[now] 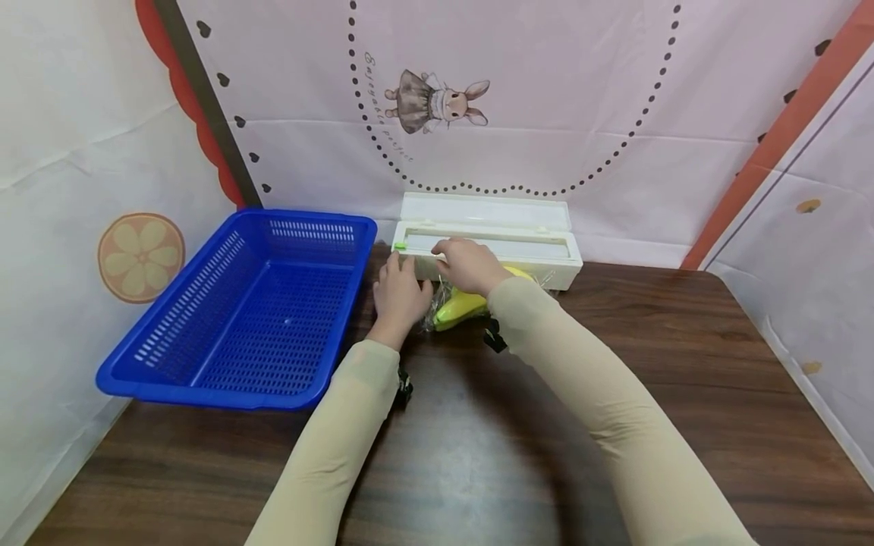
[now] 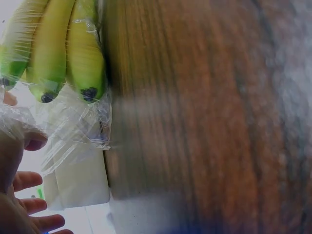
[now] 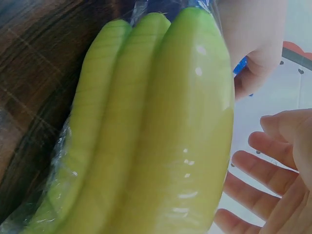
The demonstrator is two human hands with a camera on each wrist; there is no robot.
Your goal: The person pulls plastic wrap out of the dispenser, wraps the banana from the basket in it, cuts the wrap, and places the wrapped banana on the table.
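A bunch of yellow bananas with green ends (image 1: 460, 307), wrapped in clear cling film, lies in front of a white cling film box. My left hand (image 1: 401, 294) is at the left end of the bunch, fingers spread toward the box's front corner. In the left wrist view its thumb (image 2: 35, 140) lies against the loose film (image 2: 73, 129) beyond the banana tips. My right hand (image 1: 470, 265) is above the bananas (image 3: 161, 122), in front of the box. The right wrist view shows its fingers (image 3: 265, 173) loosely spread beside the bunch, gripping nothing.
The white cling film box (image 1: 556, 277) stands at the table's back with its lid (image 1: 485, 210) raised and a green slider (image 1: 400, 246) at its left end. A blue perforated basket (image 1: 341, 334) sits left on the wooden table (image 1: 683, 364). Printed cloth (image 1: 546, 91) hangs behind.
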